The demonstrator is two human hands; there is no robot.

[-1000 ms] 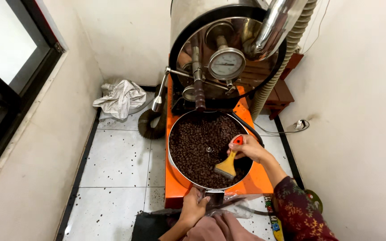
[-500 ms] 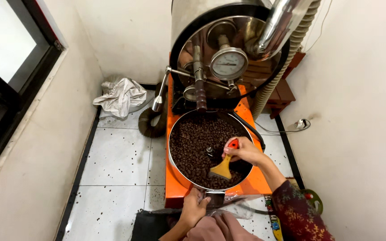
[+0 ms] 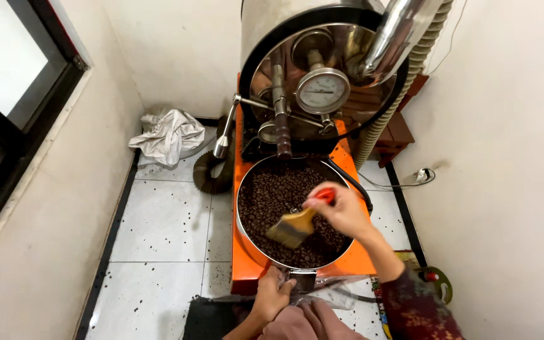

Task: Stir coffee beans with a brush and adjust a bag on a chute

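- Head view: the roaster [image 3: 322, 69] towers over its round cooling tray [image 3: 247, 236], full of dark beans [image 3: 272, 195].
- A clear bag [image 3: 332, 293] sits under the tray's chute [image 3: 302, 279]; the left hand [image 3: 272, 296], fingers curled, grips there. If that grip slackens, beans could scatter onto the floor.
- The right hand [image 3: 344, 211], closed round the red handle, holds a brush [image 3: 294, 226] low over the beans; a hard sweep might flick some over the rim.

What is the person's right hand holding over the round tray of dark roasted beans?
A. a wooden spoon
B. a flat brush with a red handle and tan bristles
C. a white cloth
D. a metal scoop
B: the right hand grips a flat brush with a red handle and tan bristles over the dark beans in the round metal tray.
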